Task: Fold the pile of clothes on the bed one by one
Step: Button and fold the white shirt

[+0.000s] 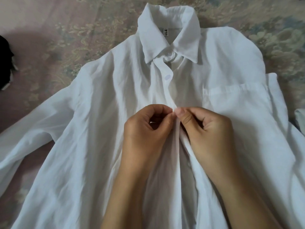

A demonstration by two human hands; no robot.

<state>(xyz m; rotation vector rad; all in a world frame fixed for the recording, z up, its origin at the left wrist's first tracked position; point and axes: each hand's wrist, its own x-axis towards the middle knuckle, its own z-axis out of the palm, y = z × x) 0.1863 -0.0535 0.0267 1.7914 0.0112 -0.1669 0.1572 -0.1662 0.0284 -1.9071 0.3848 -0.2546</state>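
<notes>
A white collared shirt [99, 113] lies face up and spread out on the bed, collar at the far end, one chest pocket on the right side. A white button [168, 77] near the collar is fastened. My left hand [145, 129] and my right hand [206, 131] meet at the middle of the shirt's front placket. Each hand pinches the placket edge between thumb and curled fingers, the thumbs almost touching. Below my hands the shirt front gapes apart. The left sleeve stretches out to the left edge of the view.
The bed is covered with a pink floral bedspread [66, 30]. A dark garment [5, 63] lies at the left edge. A pale piece of cloth [300, 118] shows at the right edge.
</notes>
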